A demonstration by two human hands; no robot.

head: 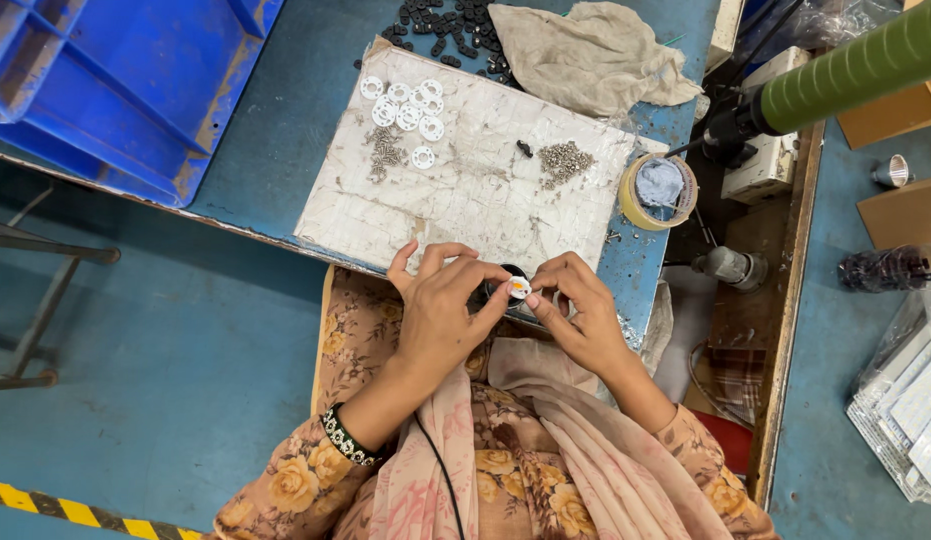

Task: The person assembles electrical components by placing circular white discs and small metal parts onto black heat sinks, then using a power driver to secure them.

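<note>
at 10 o'clock a blue bin (115,90) sits tilted on the blue bench (275,130). below it, at 8 o'clock, the left forearm comes up from a floral sleeve with a beaded bracelet (345,437) at the wrist. the left hand (440,305) is bent back at the wrist, fingers fanned toward 12 o'clock, thumb and forefinger curled in toward 3 o'clock — a narrow pinch on the disc (519,288).

the disc is a small white round part with an orange spot, held at the near edge of the board (465,190), just right of centre. its flat face is turned up toward the camera; being round, it shows no long axis. a dark part (495,292) sits under it, mostly hidden by the fingers.

the right hand (583,318) reaches in from 5 o'clock, fingers pointing toward 9 o'clock, fingertips closed narrowly on the disc's right edge — both hands hold it together.

on the board at 11 o'clock lie white rings (407,105) and a screw pile (383,150); a second screw pile (563,160) lies at 1 o'clock. beyond the board, black parts (455,25) and a rag (585,55). at 2 o'clock a tape roll (657,190), then a green-sleeved tool (855,65).
</note>
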